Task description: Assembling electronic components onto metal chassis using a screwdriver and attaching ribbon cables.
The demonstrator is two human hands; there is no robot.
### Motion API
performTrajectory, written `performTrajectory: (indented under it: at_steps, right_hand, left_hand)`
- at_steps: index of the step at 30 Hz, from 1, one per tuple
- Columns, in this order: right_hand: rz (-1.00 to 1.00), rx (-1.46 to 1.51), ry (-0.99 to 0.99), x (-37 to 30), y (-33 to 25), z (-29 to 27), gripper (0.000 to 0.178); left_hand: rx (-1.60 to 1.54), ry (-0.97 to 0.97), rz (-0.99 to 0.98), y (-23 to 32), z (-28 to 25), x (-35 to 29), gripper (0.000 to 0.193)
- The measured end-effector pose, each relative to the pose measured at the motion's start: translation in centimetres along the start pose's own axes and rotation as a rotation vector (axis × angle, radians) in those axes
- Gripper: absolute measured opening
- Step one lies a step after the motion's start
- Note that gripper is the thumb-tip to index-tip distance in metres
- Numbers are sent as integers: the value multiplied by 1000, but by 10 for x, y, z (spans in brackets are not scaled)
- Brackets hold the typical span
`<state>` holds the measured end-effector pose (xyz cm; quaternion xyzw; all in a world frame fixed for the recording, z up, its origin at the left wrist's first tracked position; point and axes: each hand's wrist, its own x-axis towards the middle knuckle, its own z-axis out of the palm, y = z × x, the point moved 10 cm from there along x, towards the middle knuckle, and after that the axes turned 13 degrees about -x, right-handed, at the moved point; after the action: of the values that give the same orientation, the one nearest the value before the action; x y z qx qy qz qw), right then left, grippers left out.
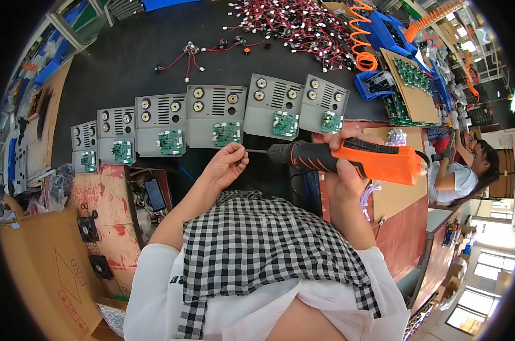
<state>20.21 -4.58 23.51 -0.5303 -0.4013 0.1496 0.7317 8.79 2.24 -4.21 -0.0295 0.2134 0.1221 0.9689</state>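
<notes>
My right hand grips an orange and black electric screwdriver, held level with its bit pointing left. The fingers of my left hand are pinched together at the bit's tip. Whatever they hold there is too small to make out. Just beyond the hands stands a row of several grey metal panels, each with slots, round brass-coloured fittings and a green circuit board. The nearest circuit board to my left hand lies on the middle panel's lower part.
A heap of red-wired parts with white connectors covers the far table. A few loose wired parts lie nearer. Blue bins, coiled orange hoses and a cardboard sheet with boards stand right. A person sits farther right; a carton stands lower left.
</notes>
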Motion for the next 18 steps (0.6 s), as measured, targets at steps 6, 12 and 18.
performTrajectory:
  at_steps: [6,12,18]
  right_hand:
    - [13,22,12,-1,3,1,47]
    - [9,0,-32,-2,3,7,46]
    - [1,-17,-135,-3,1,17,44]
  left_hand:
    - [-40,7,-47,-1,5,-6,8]
    - [19,-27,-86,-4,5,-9,16]
    - [78,-37,-117,-7,1,-14,24]
